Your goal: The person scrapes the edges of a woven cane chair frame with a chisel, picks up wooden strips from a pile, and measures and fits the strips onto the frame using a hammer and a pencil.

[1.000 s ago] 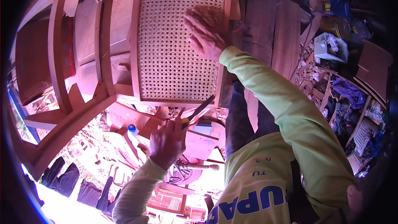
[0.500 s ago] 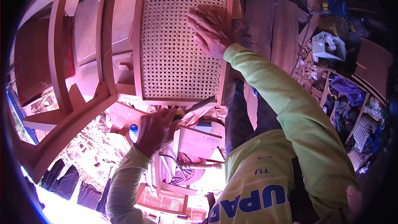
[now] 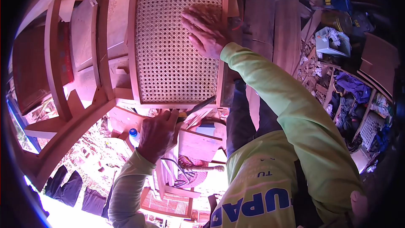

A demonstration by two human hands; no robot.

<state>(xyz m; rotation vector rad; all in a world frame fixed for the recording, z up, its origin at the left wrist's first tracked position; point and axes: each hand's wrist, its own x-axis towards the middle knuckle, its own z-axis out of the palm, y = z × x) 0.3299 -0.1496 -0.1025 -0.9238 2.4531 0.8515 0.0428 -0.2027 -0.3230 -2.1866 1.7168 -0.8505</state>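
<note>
A woven cane panel (image 3: 175,76) in a wooden frame fills the upper middle. Flat on its weave, toward the right side, rests my right hand (image 3: 204,33), fingers outstretched and holding nothing. Below the panel, my left hand (image 3: 158,137) is closed round the yellow and dark handle of a flat-bladed tool (image 3: 200,106). Its dark blade slants up to the right, and the tip is at the panel frame's lower right corner. Whether the tip touches the cane or only the frame, I cannot tell.
Wooden chair-like framing (image 3: 99,46) stands at the left. Boards (image 3: 287,33) lie right of the panel. A blue-capped bottle (image 3: 133,133), a smaller cane panel (image 3: 166,203) and wood pieces are below. A white container (image 3: 333,48) and a purple cloth (image 3: 353,86) are at the right.
Over the last second my left hand has shifted left and up with the tool, whose blade now lies flatter. My right hand stays flat on the cane. The whole view has shifted slightly.
</note>
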